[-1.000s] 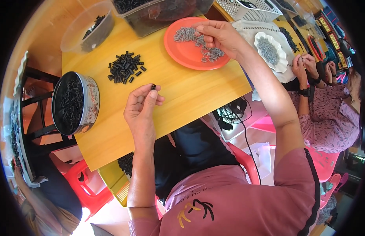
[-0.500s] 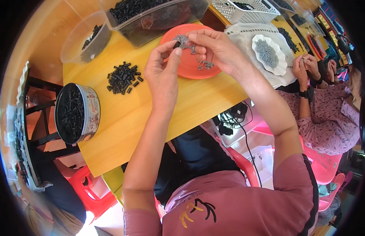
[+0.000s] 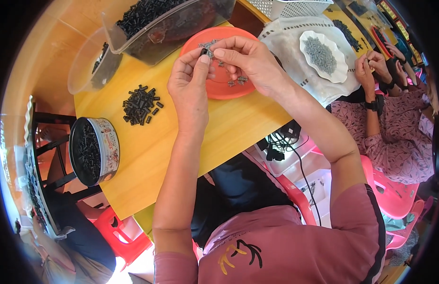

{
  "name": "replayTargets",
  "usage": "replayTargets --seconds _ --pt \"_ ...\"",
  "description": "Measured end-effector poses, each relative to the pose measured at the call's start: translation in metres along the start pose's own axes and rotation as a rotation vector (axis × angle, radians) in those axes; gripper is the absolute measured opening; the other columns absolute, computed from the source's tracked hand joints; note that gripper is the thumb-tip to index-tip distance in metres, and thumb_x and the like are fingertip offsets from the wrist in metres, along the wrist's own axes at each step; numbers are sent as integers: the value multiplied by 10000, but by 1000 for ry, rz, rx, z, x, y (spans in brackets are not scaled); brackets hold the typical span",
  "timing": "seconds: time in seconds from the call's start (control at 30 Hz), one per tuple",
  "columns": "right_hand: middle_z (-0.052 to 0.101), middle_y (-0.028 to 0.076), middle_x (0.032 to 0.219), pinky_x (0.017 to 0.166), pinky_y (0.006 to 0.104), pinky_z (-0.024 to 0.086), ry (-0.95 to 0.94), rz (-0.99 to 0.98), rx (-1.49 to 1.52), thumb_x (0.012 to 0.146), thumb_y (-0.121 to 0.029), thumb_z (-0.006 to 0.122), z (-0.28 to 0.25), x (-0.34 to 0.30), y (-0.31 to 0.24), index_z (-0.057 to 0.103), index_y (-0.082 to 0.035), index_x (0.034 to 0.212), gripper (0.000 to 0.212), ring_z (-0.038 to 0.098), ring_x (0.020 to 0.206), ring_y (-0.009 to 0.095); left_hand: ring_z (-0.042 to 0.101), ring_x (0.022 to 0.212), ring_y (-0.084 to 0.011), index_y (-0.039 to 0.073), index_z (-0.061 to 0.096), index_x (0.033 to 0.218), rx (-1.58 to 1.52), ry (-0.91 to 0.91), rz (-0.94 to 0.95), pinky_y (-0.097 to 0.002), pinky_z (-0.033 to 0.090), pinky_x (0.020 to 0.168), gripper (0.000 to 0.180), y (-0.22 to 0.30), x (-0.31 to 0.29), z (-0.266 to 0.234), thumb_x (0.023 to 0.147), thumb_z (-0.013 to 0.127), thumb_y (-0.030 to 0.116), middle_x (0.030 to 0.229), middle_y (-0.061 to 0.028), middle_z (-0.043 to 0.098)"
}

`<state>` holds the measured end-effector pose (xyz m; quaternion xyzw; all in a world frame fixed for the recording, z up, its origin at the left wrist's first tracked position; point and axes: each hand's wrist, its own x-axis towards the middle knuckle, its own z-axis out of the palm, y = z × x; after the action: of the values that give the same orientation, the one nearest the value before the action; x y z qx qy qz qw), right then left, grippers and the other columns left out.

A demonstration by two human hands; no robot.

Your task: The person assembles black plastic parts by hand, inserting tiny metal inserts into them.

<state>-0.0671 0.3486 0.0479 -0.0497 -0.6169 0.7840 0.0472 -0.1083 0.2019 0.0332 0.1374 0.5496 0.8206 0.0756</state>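
Note:
My left hand (image 3: 188, 83) pinches a small black tubular part (image 3: 203, 51) between thumb and fingers. My right hand (image 3: 250, 61) is closed in a pinch, its fingertips almost at the black part; what they hold is too small to make out. Both hands are above the near rim of a red round dish (image 3: 219, 94), which holds small grey pieces (image 3: 239, 81) in little clusters. To the left, a loose pile of black tubular parts (image 3: 140, 106) lies on the yellow table (image 3: 148, 161).
A round tin (image 3: 110, 146) of black parts stands at the left edge. Behind are a clear bin (image 3: 181, 35) and clear tub (image 3: 79, 71). On a white cloth (image 3: 281, 47) sits a scalloped white dish (image 3: 341, 68) of grey pieces. A co-worker's hands (image 3: 373, 66) work at right.
My right fingertips have come nearer to the black part in my left hand. The whole view has shifted slightly. The co-worker's hands at right have moved a little.

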Motion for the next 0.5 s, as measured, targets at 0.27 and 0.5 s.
replayTargets --seconds 0.27,0.5 --pt "565 -30 679 474 200 405 63 -172 -122 944 -191 649 -1 -1 -2 676 -22 1049 201 511 564 34 589 837 -79 -3 629 1106 91 -21 2 -218 476 732 206 5 -5 -3 922 664 84 1007 -37 655" --pt "560 -30 679 498 209 414 20 -142 -51 948 -184 646 12 -11 -8 679 -21 1040 190 506 568 41 586 826 -70 -2 655 1087 9 -2 -2 -218 486 745 180 10 -16 -7 915 665 49 955 -25 662"
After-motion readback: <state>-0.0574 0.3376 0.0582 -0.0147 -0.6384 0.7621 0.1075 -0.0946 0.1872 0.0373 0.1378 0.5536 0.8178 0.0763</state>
